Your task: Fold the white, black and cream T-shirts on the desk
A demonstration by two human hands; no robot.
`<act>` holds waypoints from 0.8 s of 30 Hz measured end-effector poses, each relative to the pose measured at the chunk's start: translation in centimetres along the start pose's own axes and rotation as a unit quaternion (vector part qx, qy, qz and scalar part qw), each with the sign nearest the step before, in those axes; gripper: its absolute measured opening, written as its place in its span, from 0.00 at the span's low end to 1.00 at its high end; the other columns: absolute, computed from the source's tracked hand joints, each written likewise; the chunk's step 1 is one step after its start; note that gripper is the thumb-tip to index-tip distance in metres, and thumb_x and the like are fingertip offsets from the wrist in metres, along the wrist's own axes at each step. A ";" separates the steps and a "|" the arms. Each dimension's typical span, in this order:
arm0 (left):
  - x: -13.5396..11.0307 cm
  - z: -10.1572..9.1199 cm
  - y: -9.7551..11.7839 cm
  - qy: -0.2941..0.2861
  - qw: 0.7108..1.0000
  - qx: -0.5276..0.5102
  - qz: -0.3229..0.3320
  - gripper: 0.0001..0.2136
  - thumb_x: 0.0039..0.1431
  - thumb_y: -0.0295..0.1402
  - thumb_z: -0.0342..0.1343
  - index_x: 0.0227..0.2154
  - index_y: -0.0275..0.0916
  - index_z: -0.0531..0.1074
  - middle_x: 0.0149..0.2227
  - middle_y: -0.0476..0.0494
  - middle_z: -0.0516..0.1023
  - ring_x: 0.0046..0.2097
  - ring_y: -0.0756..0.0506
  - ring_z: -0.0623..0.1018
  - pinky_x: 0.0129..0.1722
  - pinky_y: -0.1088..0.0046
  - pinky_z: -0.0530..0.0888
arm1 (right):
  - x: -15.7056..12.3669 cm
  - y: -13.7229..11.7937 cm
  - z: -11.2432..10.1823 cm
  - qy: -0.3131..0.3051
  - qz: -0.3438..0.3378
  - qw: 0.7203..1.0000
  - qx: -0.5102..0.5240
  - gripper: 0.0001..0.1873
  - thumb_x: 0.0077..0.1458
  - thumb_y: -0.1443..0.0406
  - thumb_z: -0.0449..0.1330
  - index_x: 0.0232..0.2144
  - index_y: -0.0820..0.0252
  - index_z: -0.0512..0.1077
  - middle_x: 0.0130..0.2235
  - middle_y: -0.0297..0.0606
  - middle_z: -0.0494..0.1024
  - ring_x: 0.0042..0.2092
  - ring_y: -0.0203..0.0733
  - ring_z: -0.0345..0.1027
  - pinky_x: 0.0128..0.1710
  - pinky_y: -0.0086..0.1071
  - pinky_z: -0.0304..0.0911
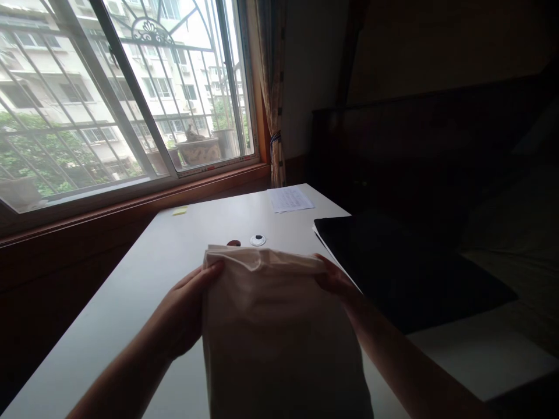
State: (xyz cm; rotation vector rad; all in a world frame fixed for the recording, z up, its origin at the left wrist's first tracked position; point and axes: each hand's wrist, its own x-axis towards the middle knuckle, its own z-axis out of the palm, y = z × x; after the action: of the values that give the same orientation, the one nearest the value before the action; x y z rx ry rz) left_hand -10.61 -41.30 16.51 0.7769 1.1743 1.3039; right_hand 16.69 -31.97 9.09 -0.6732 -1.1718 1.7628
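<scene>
A pale cloth bag [275, 326] hangs upright in front of me over the white desk [144, 279]. My left hand [190, 308] grips its upper left corner, thumb on the front of the fabric. My right hand [334, 279] grips the upper right corner, fingers closed on the cloth. The bag's top edge is folded and wrinkled between both hands. Its lower part runs out of view at the bottom.
Beyond the bag lie a white cable grommet [257, 240], a small dark red item [234, 242], a printed paper sheet [290, 199] and a yellow note [179, 210]. A large black flat object [393, 262] covers the desk's right side. A barred window [122, 93] and curtain [271, 87] stand behind.
</scene>
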 end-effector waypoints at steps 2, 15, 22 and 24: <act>2.5 -0.8 -0.7 0.021 1.000 -0.004 -0.006 0.20 0.61 0.41 0.63 0.50 0.33 0.77 0.44 0.35 0.84 0.44 0.37 0.84 0.42 0.65 0.82 | 1.5 0.8 0.1 -0.005 -0.005 1.000 0.003 0.19 0.50 0.54 0.70 0.41 0.53 0.72 0.42 0.37 0.78 0.42 0.47 0.73 0.41 0.37 0.68; 13.8 -6.9 -5.8 0.047 0.972 0.203 0.105 0.20 0.61 0.42 0.56 0.47 0.30 0.76 0.42 0.34 0.83 0.39 0.42 0.82 0.39 0.67 0.78 | 13.1 4.6 -0.8 0.088 -0.086 0.910 -0.397 0.14 0.55 0.58 0.63 0.42 0.55 0.69 0.38 0.33 0.73 0.39 0.42 0.69 0.42 0.36 0.64; 17.6 -10.4 -7.7 0.171 0.896 0.349 0.216 0.16 0.54 0.34 0.60 0.46 0.37 0.75 0.48 0.37 0.78 0.48 0.40 0.78 0.50 0.61 0.74 | 16.7 8.6 -3.0 0.152 -0.166 0.817 -0.532 0.12 0.53 0.66 0.64 0.42 0.58 0.72 0.44 0.39 0.71 0.41 0.41 0.68 0.43 0.35 0.66; 18.1 -10.8 -8.0 0.173 0.872 0.390 0.239 0.12 0.54 0.34 0.60 0.42 0.40 0.77 0.46 0.40 0.78 0.47 0.40 0.78 0.52 0.59 0.73 | 16.8 9.0 -3.6 0.156 -0.162 0.815 -0.535 0.07 0.53 0.66 0.64 0.36 0.59 0.74 0.41 0.39 0.72 0.40 0.42 0.68 0.43 0.35 0.66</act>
State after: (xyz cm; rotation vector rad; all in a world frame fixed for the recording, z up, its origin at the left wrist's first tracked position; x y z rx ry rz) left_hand -20.58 -26.92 2.26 1.5397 1.9344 1.3916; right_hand 8.54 -16.94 -0.08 -1.2438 -1.8678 0.5357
